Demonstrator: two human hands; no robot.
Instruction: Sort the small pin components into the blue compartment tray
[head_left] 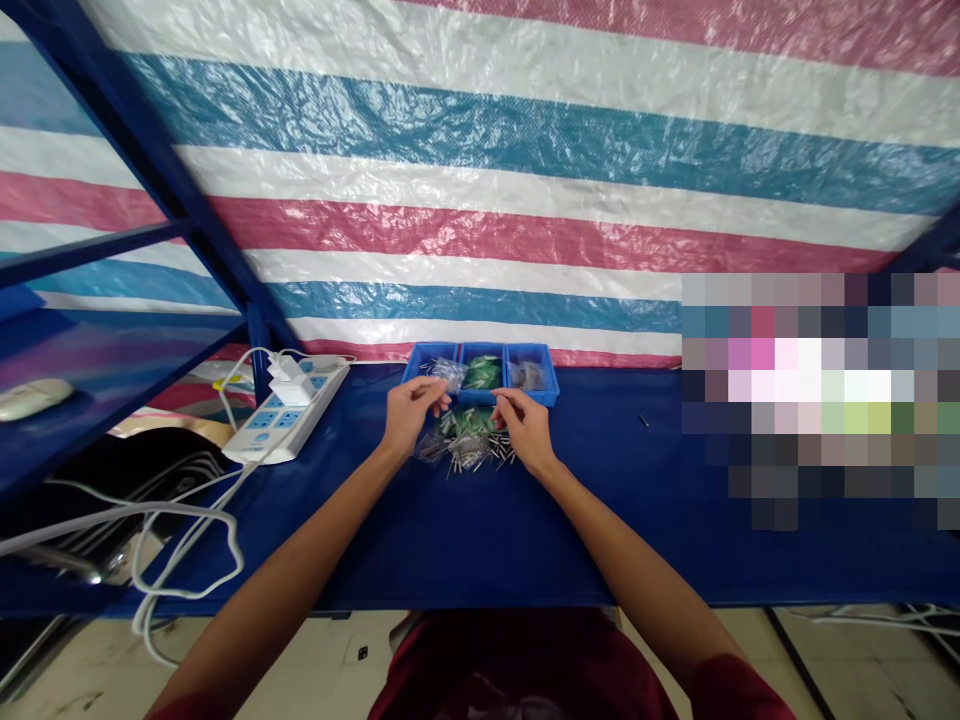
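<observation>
Above a loose pile of thin metal pins (457, 462) my left hand (411, 410) is closed, thumb and fingertips drawn together at the pile's left side. Whatever sits between those fingers is too small to make out. My right hand (528, 428) is closed in a similar pinch on the right side of the pile, and its contents cannot be told either. Clear plastic bags and green pieces (466, 420) lie among the pins. Just behind the hands stands a blue three-part bin (553, 383), holding clear bags with pins, a green bagged heap (482, 373) and greyish bagged pieces (528, 376).
A white power strip (281, 425) with a plugged-in charger (291, 384) rests at the left, white cables (196, 510) trailing from it. One small dark pin (643, 420) lies apart on the blue table (480, 545). Striped sheeting (525, 180) hangs behind; the right side is blurred out.
</observation>
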